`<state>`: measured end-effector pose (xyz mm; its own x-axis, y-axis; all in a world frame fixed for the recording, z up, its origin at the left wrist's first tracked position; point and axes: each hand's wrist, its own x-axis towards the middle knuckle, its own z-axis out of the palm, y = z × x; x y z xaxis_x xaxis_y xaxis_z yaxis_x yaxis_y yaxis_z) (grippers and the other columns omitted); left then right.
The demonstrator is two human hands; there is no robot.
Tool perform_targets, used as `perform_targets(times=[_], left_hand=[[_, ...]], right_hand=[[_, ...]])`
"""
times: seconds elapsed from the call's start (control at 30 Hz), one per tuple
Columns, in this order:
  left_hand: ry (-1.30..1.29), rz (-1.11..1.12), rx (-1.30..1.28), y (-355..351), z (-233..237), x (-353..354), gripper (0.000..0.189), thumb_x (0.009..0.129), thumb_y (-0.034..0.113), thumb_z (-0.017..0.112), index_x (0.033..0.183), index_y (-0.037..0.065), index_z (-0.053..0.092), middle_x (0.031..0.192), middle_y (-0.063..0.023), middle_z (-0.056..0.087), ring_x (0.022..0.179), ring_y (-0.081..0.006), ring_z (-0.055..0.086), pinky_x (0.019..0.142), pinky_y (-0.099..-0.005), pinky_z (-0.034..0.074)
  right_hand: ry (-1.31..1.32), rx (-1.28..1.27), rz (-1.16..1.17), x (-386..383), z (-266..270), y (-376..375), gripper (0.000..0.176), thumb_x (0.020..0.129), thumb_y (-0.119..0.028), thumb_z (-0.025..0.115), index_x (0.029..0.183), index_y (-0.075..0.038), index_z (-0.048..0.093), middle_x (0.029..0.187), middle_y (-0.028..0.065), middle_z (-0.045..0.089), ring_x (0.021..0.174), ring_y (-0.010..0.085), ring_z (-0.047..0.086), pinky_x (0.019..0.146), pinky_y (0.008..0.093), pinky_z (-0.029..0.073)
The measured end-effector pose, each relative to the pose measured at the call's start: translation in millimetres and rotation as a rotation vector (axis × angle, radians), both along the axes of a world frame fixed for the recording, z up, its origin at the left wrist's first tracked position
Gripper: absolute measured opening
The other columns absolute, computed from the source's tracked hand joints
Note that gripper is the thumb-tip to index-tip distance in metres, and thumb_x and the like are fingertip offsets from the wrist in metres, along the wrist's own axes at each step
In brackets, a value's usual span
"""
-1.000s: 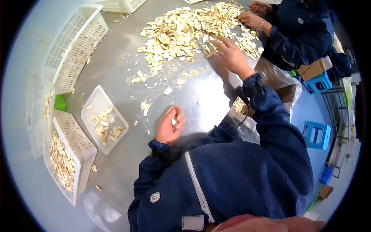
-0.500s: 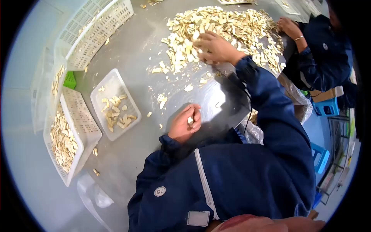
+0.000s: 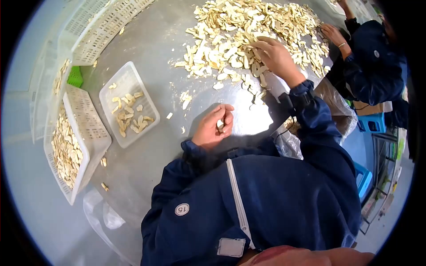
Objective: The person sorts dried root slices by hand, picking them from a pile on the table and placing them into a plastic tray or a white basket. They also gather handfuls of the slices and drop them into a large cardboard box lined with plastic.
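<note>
My left hand (image 3: pixel 214 127) hovers above the metal table close to my body, its fingers curled around a small pale slice (image 3: pixel 220 123) that partly shows between thumb and fingers. Farther out, my right hand (image 3: pixel 278 60) reaches over the near edge of a wide heap of pale dried slices (image 3: pixel 248 22). Its fingers are stretched out and apart, touching the slices. Some loose slices and crumbs lie between the two hands. On the left a shallow white tray (image 3: pixel 156 116) carries a small number of slices.
White perforated baskets (image 3: pixel 91 115) stand along the left edge, one full of slices, with a green block (image 3: pixel 75 76) between them. Across the heap on the right, a co-worker's hand (image 3: pixel 333 35) touches the slices. A clear plastic bag (image 3: pixel 288 144) hangs at the table's right edge.
My right hand has moved right and towards me along the heap's near edge, spreading slices. My left hand stays curled near my body. The view has shifted slightly.
</note>
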<state>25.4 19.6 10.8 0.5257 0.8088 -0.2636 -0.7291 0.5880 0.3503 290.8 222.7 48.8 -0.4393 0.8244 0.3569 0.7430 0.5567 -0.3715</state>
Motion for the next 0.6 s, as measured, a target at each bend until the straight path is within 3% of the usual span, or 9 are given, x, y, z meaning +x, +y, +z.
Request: perform_targets(times=[0.07,0.13,0.2,0.3,0.33,0.4,0.5,0.6], left_hand=[[0.000,0.013,0.002,-1,0,-2,0.024,0.113,0.023,0.045,0.123,0.004,0.055,0.090,-0.0025,0.055,0.068,-0.0103,0.050,0.055,-0.0243,0.041],[0.012,0.027,0.001,-2,1,0,0.024,0.113,0.023,0.045,0.124,0.004,0.055,0.090,-0.0027,0.055,0.069,-0.0105,0.050,0.054,-0.0243,0.040],[0.008,0.022,0.011,-2,1,1,0.024,0.113,0.023,0.045,0.124,0.004,0.056,0.090,-0.0026,0.055,0.069,-0.0105,0.050,0.055,-0.0240,0.040],[0.000,0.024,0.011,-3,1,-2,0.024,0.113,0.023,0.046,0.123,0.005,0.056,0.090,-0.0024,0.055,0.069,-0.0107,0.050,0.055,-0.0239,0.040],[-0.006,0.020,0.006,-3,1,-2,0.024,0.113,0.024,0.047,0.123,0.005,0.057,0.090,-0.0023,0.055,0.069,-0.0108,0.051,0.055,-0.0239,0.040],[-0.008,0.007,0.014,-2,0,-2,0.024,0.113,0.024,0.047,0.123,0.004,0.056,0.089,-0.0022,0.055,0.069,-0.0110,0.050,0.054,-0.0243,0.039],[-0.052,-0.011,0.053,0,-6,-1,0.025,0.113,0.025,0.047,0.124,0.004,0.056,0.088,-0.0033,0.055,0.069,-0.0119,0.050,0.054,-0.0247,0.039],[-0.058,0.011,0.069,-1,-13,0,0.026,0.113,0.025,0.048,0.124,0.003,0.056,0.089,-0.0042,0.055,0.069,-0.0129,0.050,0.054,-0.0253,0.039]], right_hand=[[0.032,0.073,0.128,-29,2,5,0.030,0.092,-0.009,0.068,0.120,-0.015,0.076,0.124,0.0102,0.072,0.110,0.0331,0.067,0.095,0.0427,0.056],[-0.180,0.227,0.159,-56,2,2,0.035,0.085,-0.010,0.068,0.119,-0.015,0.075,0.123,0.0055,0.071,0.119,0.0276,0.063,0.103,0.0407,0.051],[-0.246,0.255,0.162,-71,-8,3,0.029,0.089,-0.014,0.067,0.117,-0.016,0.075,0.126,0.0038,0.069,0.123,0.0250,0.060,0.104,0.0406,0.049],[-0.152,0.181,0.146,-69,-1,-1,0.024,0.093,-0.018,0.064,0.115,-0.016,0.075,0.119,0.0050,0.072,0.116,0.0266,0.063,0.098,0.0403,0.051],[-0.136,0.110,0.105,-68,7,-2,0.022,0.097,-0.024,0.065,0.112,-0.012,0.075,0.101,0.0098,0.076,0.098,0.0320,0.070,0.086,0.0429,0.055],[-0.152,-0.160,-0.032,-68,22,-13,0.025,0.098,-0.029,0.066,0.110,-0.008,0.075,0.085,0.0154,0.075,0.078,0.0377,0.070,0.075,0.0470,0.057],[-0.298,-0.308,0.153,-83,24,-10,0.034,0.098,-0.032,0.068,0.120,-0.007,0.074,0.084,0.0187,0.075,0.072,0.0367,0.071,0.070,0.0457,0.057],[0.008,-0.556,0.416,-137,50,-39,0.040,0.101,-0.032,0.065,0.133,-0.008,0.070,0.091,0.0181,0.077,0.077,0.0298,0.074,0.076,0.0390,0.058]])
